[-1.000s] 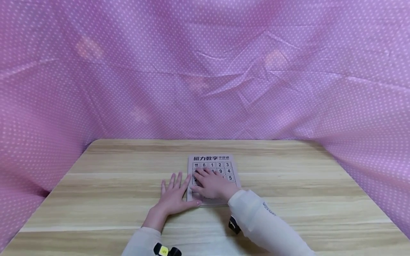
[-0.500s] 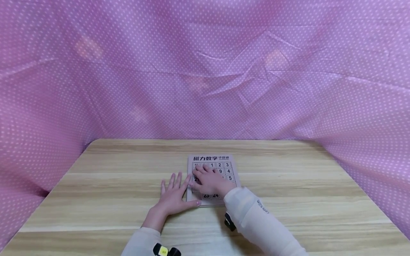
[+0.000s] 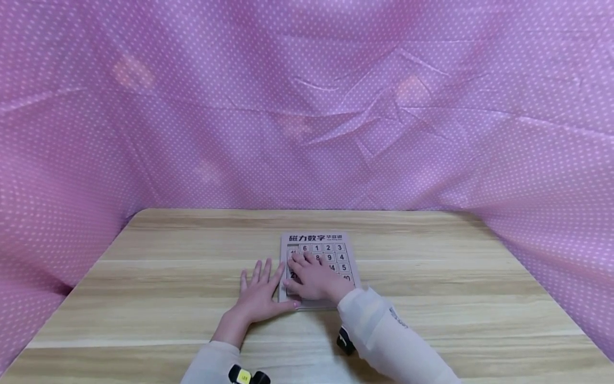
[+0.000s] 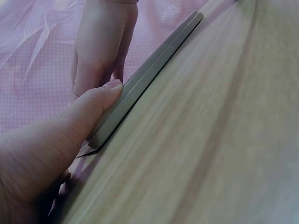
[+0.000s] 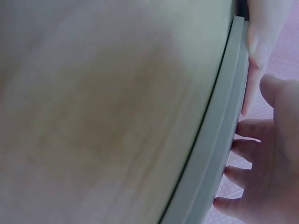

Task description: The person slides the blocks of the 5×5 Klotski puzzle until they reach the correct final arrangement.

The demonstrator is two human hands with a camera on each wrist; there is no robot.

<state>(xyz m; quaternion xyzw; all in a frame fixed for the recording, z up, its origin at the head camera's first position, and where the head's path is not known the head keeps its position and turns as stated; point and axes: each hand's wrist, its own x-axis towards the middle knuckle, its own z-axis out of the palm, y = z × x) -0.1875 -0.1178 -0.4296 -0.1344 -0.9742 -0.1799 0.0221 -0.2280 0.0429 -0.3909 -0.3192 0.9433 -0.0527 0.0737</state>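
A grey-white number slide puzzle (image 3: 352,261) lies flat on the table, its numbered tiles in a framed grid under a printed title. My left hand (image 3: 256,301) rests spread at its left side, with the thumb on the near left corner, as the left wrist view also shows. My right hand (image 3: 318,280) is over the left and middle tiles, hiding many of them. In the right wrist view, the fingertips of my right hand (image 5: 271,158) touch the puzzle's face. At the top of the left column, a dark gap shows above the 11 tile (image 3: 293,252).
The light wood table (image 3: 192,240) extends around the puzzle on all sides. A pink dotted cloth (image 3: 307,106) hangs behind it and along both sides. Black wrist cameras sit on both sleeves, the left one (image 3: 244,376) with a yellow label.
My right hand moved up the left column, then back toward me. The 11 tile and the 21 tile have slid down, leaving a gap at the top. The left hand has stayed put.
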